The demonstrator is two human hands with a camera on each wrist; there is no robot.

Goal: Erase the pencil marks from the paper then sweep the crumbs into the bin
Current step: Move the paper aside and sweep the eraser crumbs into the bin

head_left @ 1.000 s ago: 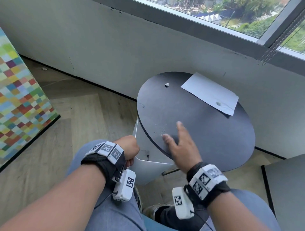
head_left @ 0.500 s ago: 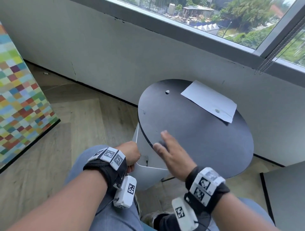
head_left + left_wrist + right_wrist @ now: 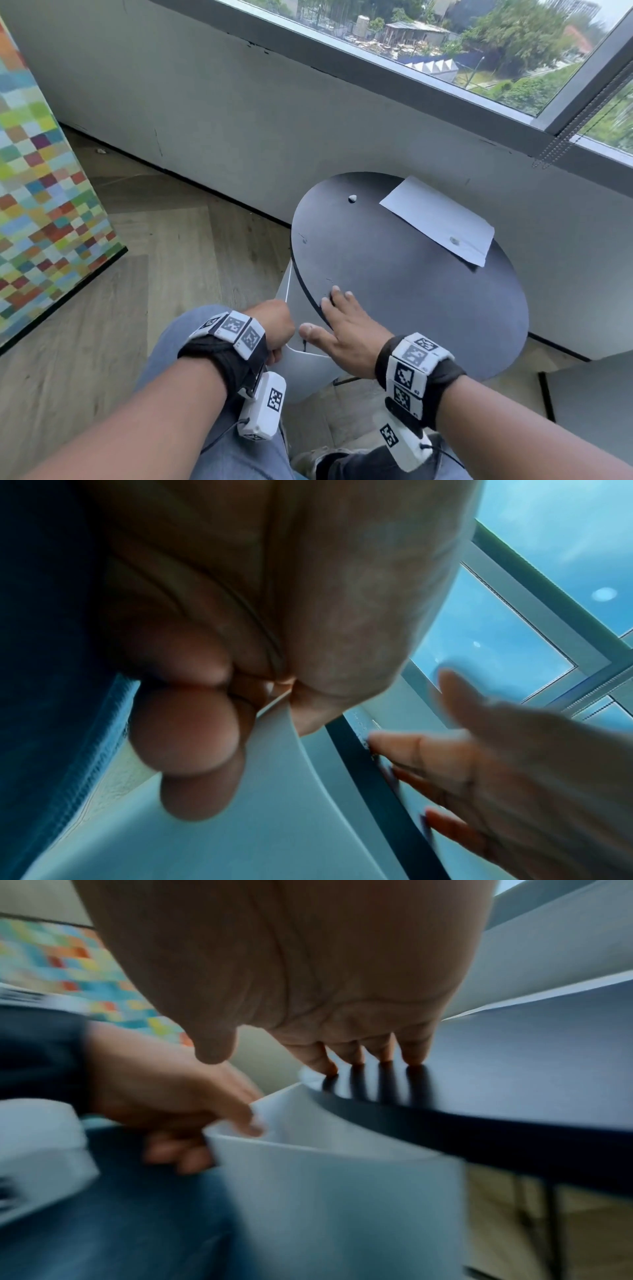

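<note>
The right hand lay flat at the near-left rim of the round black table, at about 8 o'clock on its top, fingers straight and close together with the fingertips touching the dark surface and the thumb held out over the edge. Just below that rim stood the white bin, partly tucked under the tabletop, and the left hand pinched its near rim, thumb inside the wall and curled fingers outside, as the right wrist view showed. The sheet of white paper lay at about 1 o'clock on the table, close to the grey wall, with a small grey bit resting near its right end. A small white lump, possibly the eraser, sat alone at about 11 o'clock, well apart from both hands. Crumbs near the fingertips were too small to make out. Blue jeans covered the person's knees below the bin
</note>
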